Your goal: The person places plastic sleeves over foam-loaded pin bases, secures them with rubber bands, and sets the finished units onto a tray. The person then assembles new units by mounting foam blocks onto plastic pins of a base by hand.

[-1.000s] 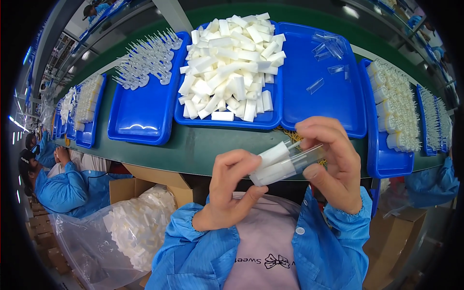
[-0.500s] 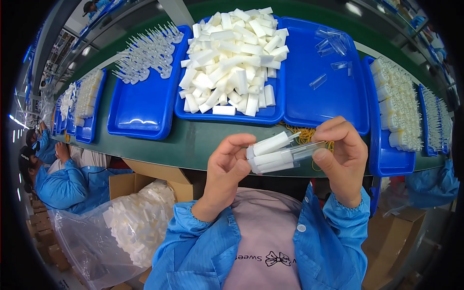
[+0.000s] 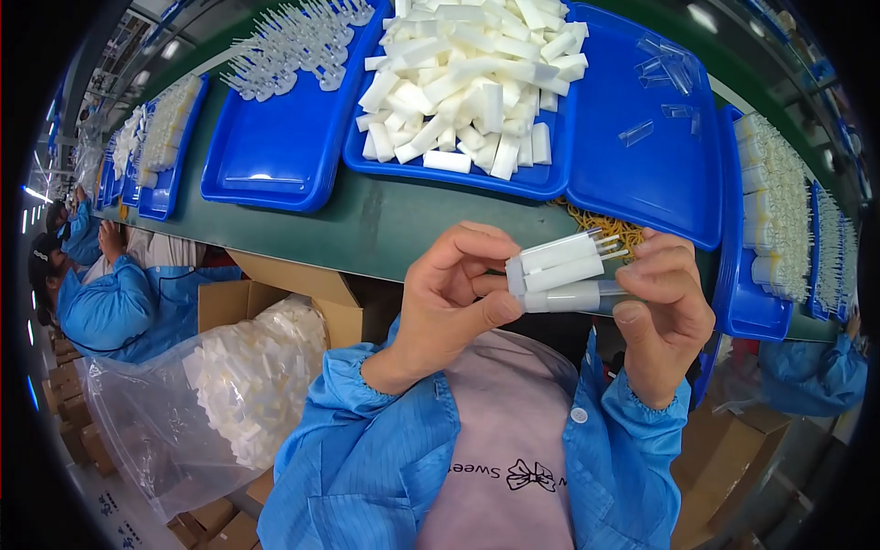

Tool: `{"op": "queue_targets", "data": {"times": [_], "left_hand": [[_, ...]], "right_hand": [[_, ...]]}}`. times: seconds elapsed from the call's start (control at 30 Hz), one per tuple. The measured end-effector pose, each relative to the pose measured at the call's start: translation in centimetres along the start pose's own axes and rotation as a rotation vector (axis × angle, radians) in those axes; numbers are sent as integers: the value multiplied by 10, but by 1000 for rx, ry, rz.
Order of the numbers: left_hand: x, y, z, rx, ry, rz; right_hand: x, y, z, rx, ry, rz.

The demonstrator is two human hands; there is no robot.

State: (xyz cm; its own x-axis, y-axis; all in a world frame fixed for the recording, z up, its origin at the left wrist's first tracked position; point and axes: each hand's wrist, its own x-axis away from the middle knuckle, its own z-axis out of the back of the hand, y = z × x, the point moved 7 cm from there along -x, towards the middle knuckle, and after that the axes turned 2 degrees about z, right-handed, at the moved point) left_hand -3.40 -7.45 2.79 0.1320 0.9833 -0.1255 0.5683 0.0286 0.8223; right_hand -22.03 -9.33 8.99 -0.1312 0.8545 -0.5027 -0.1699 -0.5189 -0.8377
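My left hand [image 3: 449, 298] is closed around the pale end piece [image 3: 516, 280] of a small assembly, held above the table's near edge. Several white foam pieces [image 3: 561, 272] point right from that end, with thin pale tips showing past them. A clear plastic sleeve [image 3: 609, 293] covers the foam piece nearest me and reaches beyond its end. My right hand [image 3: 667, 307] has its thumb and fingertips at the sleeve's outer end, pinching it. Another clear sleeve [image 3: 587, 236] surrounds the far foam piece.
Blue trays line the green table: one with pronged white parts [image 3: 293, 50], one heaped with foam pieces [image 3: 467, 92], one with clear sleeves [image 3: 669, 69]. Yellow rubber bands [image 3: 600, 225] lie behind my hands. Finished-looking assemblies [image 3: 770, 202] fill a right tray. A bag of foam [image 3: 261, 376] and co-workers [image 3: 137, 302] are left.
The clear sleeve now sits farther over the near foam piece. Both hands and the assembly have shifted right in view, and the trays appear higher as the view tilts.
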Motion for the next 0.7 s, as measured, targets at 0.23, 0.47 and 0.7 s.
{"op": "queue_targets", "data": {"times": [0.23,0.47,0.7], "left_hand": [[4,1,-2,-16,22,1],[5,-2,-4,14,23,4],[5,0,-7,-4,-2,-13]], "right_hand": [[5,-3,-7,-22,-10,8],[0,-14,-4,78,-40,108],[5,-4,-9,-54,-26,27]]}}
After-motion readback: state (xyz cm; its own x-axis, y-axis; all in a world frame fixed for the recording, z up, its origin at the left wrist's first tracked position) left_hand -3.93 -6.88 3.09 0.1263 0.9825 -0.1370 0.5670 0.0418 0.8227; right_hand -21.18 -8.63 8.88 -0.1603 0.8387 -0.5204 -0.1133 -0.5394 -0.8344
